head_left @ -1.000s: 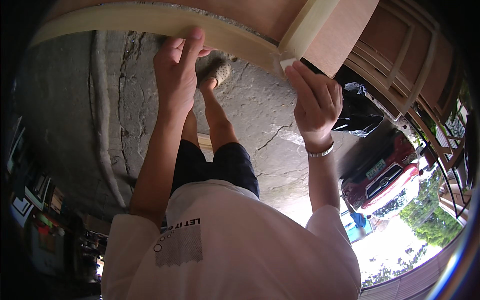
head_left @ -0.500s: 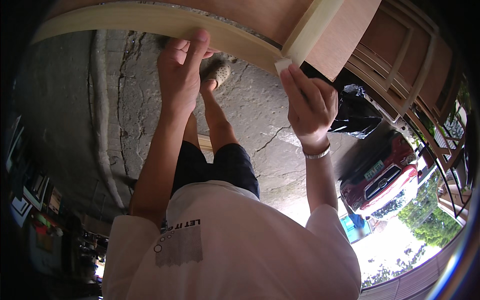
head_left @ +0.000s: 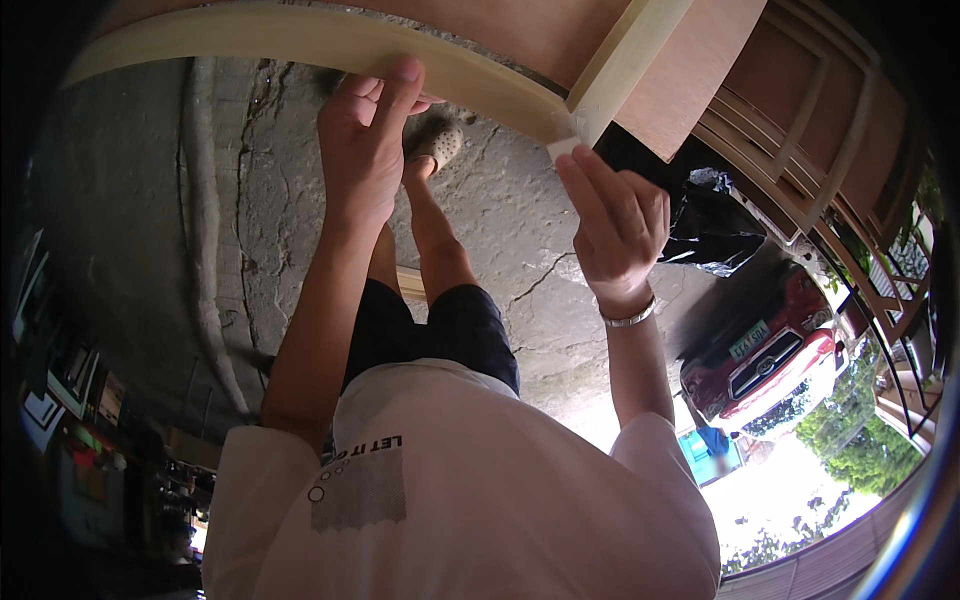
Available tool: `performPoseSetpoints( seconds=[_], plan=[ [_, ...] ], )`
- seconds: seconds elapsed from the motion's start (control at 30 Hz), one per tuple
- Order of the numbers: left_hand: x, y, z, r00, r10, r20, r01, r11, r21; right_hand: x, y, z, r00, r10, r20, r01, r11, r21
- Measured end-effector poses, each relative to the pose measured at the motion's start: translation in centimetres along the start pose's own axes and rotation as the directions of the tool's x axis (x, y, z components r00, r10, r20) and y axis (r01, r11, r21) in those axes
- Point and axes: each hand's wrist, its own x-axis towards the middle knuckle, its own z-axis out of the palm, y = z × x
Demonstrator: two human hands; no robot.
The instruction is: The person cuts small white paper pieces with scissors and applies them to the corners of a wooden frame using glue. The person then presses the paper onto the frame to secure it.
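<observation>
Left hand (head_left: 362,150): fingers closed on the pale wooden strip (head_left: 480,82)
Right hand (head_left: 618,225): fingers pinching a small white piece (head_left: 562,149)
White piece: at those fingertips, by the strip's end (contact unclear)
Shift: right fingers slightly nearer the left hand than earlier

The person's left hand (head_left: 365,155) grips a pale wooden rail (head_left: 290,38), thumb on its near face; the right hand (head_left: 622,225) pinches a small white piece (head_left: 563,148) at the rail's end, by the corner joint; a black plastic bag (head_left: 718,232) lies on the cracked floor (head_left: 540,225); a red car (head_left: 765,360) stands beyond, at right.
</observation>
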Motion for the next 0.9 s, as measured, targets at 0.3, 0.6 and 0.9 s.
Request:
performPoseSetpoints(
  seconds=[0.3, 0.6, 0.9],
  plan=[
    [0.1, -0.4, 0.0, 1.000, 0.008, -0.003, -0.008, 1.000, -0.007, 1.2, 0.7, -0.2, 0.995, -0.001, -0.097, -0.001, 1.000, -0.020],
    [0.1, 0.1, 0.1, 1.000, 0.007, 0.004, -0.007, 1.000, 0.005, -0.6, 0.4, 0.0, 0.998, 0.049, -0.038, -0.048, 0.999, 0.003],
    [0.0, -0.3, 0.0, 1.000, 0.012, 0.003, -0.012, 1.000, 0.016, 0.9, 0.9, -0.7, 0.992, 0.065, -0.109, -0.064, 0.998, 0.012]
  ],
)
